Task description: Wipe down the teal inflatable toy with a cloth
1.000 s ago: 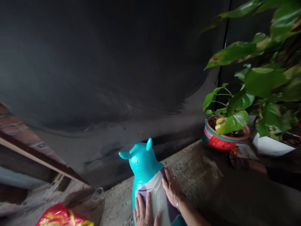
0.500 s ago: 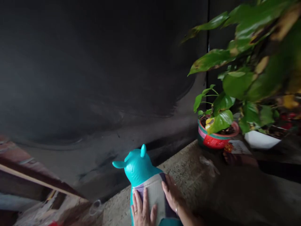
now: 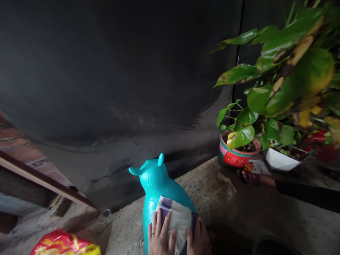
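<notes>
Okay, both my hands are on the striped cloth [image 3: 178, 216], which lies over the turquoise animal figure [image 3: 159, 188] just below its head. Left hand [image 3: 160, 236] is palm down, fingers slightly spread, unclenched. Right hand [image 3: 199, 241] rests at the cloth's right side, blurred; can't tell if it's pinching fabric. Figure is bottom centre of my view, in front of the dark wall [image 3: 119, 78]. Plant pot [image 3: 235, 159] and white planter [image 3: 282, 160] over right, red-and-yellow bag [image 3: 63, 244] lower left.

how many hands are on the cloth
2: the left hand on the left part of the cloth, the right hand on its right part. Both are partly cut off below.
</notes>
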`<state>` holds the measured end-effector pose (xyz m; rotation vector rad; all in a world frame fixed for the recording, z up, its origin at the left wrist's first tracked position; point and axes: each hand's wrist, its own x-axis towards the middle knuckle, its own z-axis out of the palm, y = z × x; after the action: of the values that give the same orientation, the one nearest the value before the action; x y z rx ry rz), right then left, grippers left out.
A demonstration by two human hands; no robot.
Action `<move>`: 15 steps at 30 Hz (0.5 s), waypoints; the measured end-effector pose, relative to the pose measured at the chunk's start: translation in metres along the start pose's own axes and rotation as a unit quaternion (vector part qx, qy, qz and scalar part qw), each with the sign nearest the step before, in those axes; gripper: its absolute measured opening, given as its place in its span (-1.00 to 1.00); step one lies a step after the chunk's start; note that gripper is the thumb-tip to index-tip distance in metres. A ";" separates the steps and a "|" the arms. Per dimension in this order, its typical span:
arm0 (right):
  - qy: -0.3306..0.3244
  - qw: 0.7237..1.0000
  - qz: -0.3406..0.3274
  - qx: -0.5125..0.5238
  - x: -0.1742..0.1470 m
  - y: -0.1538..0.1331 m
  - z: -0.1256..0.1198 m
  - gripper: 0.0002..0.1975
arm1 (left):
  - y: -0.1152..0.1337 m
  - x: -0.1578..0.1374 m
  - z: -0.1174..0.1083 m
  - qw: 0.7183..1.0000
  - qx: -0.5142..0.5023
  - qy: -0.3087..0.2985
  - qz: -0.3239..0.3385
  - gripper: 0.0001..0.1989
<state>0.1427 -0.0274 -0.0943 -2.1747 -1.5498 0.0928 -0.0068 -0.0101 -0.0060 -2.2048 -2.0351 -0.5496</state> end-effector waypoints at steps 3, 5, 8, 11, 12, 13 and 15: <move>-0.116 0.993 0.015 0.015 0.047 -0.022 -0.013 -0.40 | 0.002 0.004 0.002 1.000 0.006 0.009 -0.004 -0.57; -0.151 0.988 -0.010 0.023 0.080 -0.039 -0.015 -0.42 | 0.003 0.007 0.003 1.000 0.022 0.007 -0.004 -0.56; -0.163 0.984 -0.061 0.037 0.114 -0.059 -0.009 -0.43 | 0.003 0.007 0.005 0.998 0.056 0.002 -0.011 -0.56; -0.167 0.981 -0.084 0.046 0.125 -0.071 -0.008 -0.41 | 0.000 0.008 0.007 0.997 0.080 0.002 -0.016 -0.56; -0.166 0.982 -0.082 0.046 0.123 -0.073 -0.011 -0.41 | -0.001 0.009 0.006 0.996 0.085 0.003 -0.014 -0.56; -0.163 0.983 -0.076 0.045 0.118 -0.074 -0.015 -0.41 | -0.002 0.009 0.005 0.996 0.088 0.004 -0.011 -0.57; -0.154 0.985 -0.065 0.040 0.101 -0.073 -0.024 -0.43 | -0.002 0.011 0.002 0.996 0.089 0.007 -0.006 -0.57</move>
<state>0.1230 0.0756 -0.0226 -2.0622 -1.8174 0.4605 -0.0081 0.0011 -0.0044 -2.0813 -2.0072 -0.3662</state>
